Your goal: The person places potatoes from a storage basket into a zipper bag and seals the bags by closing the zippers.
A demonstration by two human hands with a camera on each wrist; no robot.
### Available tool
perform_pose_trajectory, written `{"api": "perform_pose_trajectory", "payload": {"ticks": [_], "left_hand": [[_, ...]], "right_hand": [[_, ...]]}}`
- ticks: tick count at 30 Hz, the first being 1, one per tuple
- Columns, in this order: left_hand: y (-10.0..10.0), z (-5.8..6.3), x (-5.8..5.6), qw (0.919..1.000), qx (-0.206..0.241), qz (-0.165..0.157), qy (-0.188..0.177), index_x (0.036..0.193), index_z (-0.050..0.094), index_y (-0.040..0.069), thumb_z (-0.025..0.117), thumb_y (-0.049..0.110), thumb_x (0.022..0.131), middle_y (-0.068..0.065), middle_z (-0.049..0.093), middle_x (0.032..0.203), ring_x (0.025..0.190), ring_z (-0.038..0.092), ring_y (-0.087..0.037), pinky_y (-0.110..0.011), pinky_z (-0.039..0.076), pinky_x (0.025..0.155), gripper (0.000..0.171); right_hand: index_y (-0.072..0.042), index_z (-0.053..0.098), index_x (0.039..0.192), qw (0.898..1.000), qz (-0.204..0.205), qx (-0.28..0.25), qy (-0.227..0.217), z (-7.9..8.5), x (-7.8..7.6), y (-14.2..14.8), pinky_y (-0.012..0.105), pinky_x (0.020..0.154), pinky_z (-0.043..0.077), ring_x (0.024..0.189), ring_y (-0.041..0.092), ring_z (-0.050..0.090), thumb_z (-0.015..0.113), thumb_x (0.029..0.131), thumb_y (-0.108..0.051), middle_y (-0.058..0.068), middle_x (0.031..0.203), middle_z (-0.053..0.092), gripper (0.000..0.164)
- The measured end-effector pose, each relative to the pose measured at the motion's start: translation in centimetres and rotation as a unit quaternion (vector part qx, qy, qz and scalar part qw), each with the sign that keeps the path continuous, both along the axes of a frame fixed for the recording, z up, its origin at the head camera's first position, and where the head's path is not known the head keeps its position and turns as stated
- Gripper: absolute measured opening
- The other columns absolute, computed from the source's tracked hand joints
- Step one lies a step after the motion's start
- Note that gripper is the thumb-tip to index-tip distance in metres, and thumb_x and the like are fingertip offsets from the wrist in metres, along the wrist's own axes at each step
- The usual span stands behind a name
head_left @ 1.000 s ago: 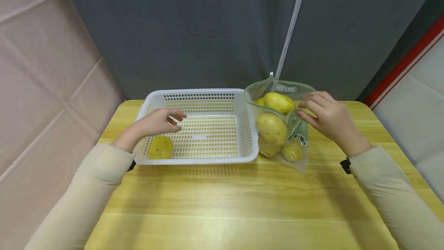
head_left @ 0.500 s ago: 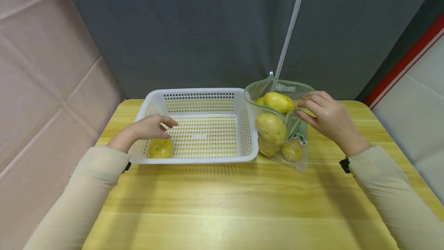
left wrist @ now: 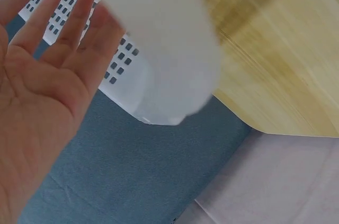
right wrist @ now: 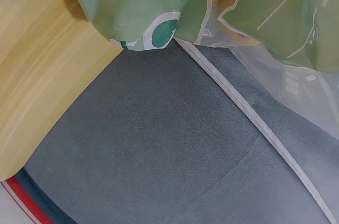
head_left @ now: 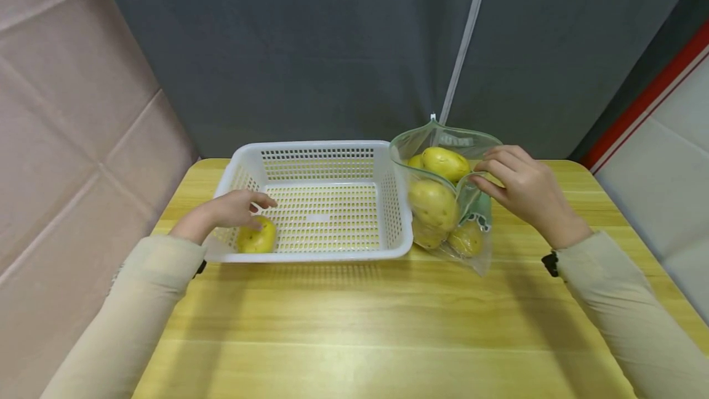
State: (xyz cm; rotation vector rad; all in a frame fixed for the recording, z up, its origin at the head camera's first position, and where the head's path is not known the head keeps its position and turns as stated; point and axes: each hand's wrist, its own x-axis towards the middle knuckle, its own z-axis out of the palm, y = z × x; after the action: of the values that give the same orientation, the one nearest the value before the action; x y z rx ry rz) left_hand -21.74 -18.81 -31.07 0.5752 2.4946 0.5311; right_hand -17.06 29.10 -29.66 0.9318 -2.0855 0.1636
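Observation:
My left hand (head_left: pixel 235 208) reaches over the near left corner of a white plastic basket (head_left: pixel 327 256), right above a yellow potato (head_left: pixel 261 239) on its floor. The thumb overlaps the potato; whether it touches cannot be told. In the left wrist view the fingers (left wrist: pixel 71 30) are loosely extended and the potato is out of sight. My right hand (head_left: pixel 520 180) pinches the rim of a clear, green-printed zip bag (head_left: pixel 471 196), holding its mouth apart. Several potatoes (head_left: pixel 434 205) are inside the bag. The right wrist view shows the bag's printed side (right wrist: pixel 143 7), not the hand.
The basket and the bag stand side by side on a wooden table (head_left: pixel 343 325). A dark grey curtain (head_left: pixel 310 48) closes off the back. A pinkish padded wall (head_left: pixel 72 109) stands at the left, a white panel with a red strip (head_left: pixel 653 91) at the right.
My left hand has come down and slightly left, from above the basket to the potato in its corner. The right hand and the bag have stayed in place.

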Motion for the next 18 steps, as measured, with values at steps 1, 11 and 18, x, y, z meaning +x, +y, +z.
{"api": "perform_pose_trajectory", "payload": {"ticks": [1,11,18], "left_hand": [[-0.02,-0.04,0.0,1.0,-0.003,-0.001,-0.004,0.137,0.046,-0.005,0.065,0.006,0.085,-0.031,0.046,0.137,0.125,0.046,-0.05,-0.049,0.049,0.097,0.056],[-0.08,-0.58,-0.18,0.9983,-0.055,-0.003,-0.019,0.14,0.044,0.0,0.071,0.004,0.079,-0.031,0.038,0.144,0.128,0.039,-0.053,-0.056,0.043,0.101,0.066],[-0.44,-1.01,-0.36,0.9976,-0.063,-0.003,-0.028,0.14,0.044,0.001,0.075,0.009,0.078,-0.034,0.038,0.143,0.129,0.039,-0.051,-0.056,0.04,0.104,0.069]], "right_hand": [[0.001,0.069,0.084,1.0,0.002,-0.002,0.002,-0.02,-0.02,-0.02,0.043,0.067,0.055,0.082,0.033,0.063,0.048,0.098,-0.038,0.018,0.083,0.068,0.047],[0.001,0.069,0.084,1.0,0.0,-0.002,0.004,-0.12,-0.1,-0.04,0.043,0.066,0.055,0.082,0.032,0.063,0.049,0.098,-0.038,0.017,0.083,0.068,0.046],[0.001,0.069,0.083,1.0,-0.003,-0.004,0.003,-0.15,-0.1,-0.05,0.043,0.064,0.055,0.082,0.033,0.063,0.048,0.098,-0.039,0.018,0.082,0.068,0.047]]}}
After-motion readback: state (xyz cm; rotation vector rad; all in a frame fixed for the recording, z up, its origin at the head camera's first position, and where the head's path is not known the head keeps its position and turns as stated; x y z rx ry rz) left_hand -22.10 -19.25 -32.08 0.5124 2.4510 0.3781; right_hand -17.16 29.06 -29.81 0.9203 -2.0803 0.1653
